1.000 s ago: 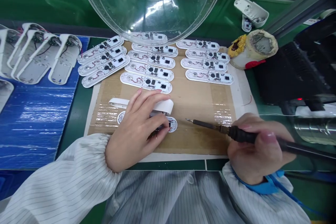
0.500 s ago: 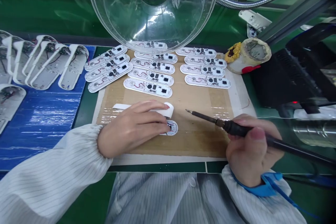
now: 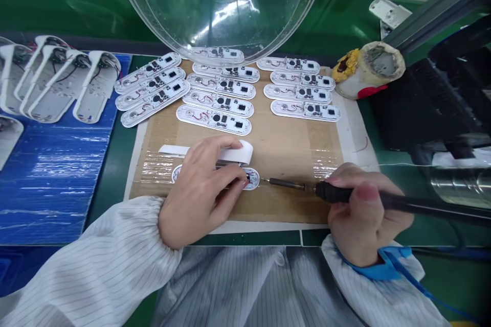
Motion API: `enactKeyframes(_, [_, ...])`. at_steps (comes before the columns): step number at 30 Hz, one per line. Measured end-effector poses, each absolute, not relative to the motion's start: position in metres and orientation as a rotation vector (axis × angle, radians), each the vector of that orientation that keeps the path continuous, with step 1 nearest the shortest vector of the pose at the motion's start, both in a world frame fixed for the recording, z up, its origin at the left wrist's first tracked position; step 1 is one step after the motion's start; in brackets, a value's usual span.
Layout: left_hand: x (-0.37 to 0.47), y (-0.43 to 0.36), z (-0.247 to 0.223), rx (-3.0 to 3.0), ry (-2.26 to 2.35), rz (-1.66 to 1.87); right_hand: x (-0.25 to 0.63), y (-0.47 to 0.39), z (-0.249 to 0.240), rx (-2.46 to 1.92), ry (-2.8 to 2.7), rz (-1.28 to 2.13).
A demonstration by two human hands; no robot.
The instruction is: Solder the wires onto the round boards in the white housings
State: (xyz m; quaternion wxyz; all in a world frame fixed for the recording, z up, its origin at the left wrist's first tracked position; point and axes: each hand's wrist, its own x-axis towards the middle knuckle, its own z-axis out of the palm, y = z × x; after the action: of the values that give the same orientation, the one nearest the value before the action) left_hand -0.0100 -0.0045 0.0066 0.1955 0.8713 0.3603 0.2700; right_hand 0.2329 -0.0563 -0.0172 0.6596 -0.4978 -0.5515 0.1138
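My right hand (image 3: 364,212) is wrapped round a black soldering iron (image 3: 287,184), whose thin tip points left, at the right end of a circuit board assembly (image 3: 252,179). Over that board and the white cover (image 3: 242,153) just behind it lies my left hand (image 3: 205,189), fingers bent. Its fingertips rest on the cover and near the board's right end; the hand hides the middle of both parts. Beneath them is a brown cardboard sheet (image 3: 291,148).
Several finished-looking board strips (image 3: 215,120) lie in rows behind. White housings (image 3: 92,87) rest on a blue mat (image 3: 57,179) at left. A clear round shield (image 3: 226,25) hangs above. At right stand a solder pot-like container (image 3: 378,69) and a black device (image 3: 406,107).
The soldering iron has moved left and its tip now sits at the board's right end. My left hand has shifted, its fingers more bent. The view has moved slightly.
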Motion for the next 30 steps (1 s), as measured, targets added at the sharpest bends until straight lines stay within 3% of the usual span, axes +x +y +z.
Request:
enactKeyframes(12, [-0.0062, -0.0053, 0.0067, 2.422, 1.083, 0.708, 0.2324, -0.0641, -0.0127, -1.251, -1.373, 0.437])
enactKeyframes(30, [-0.0009, -0.0087, 0.0073, 2.467, 1.122, 0.709, 0.2316, -0.0599, -0.0109, -1.113, -1.251, 0.418])
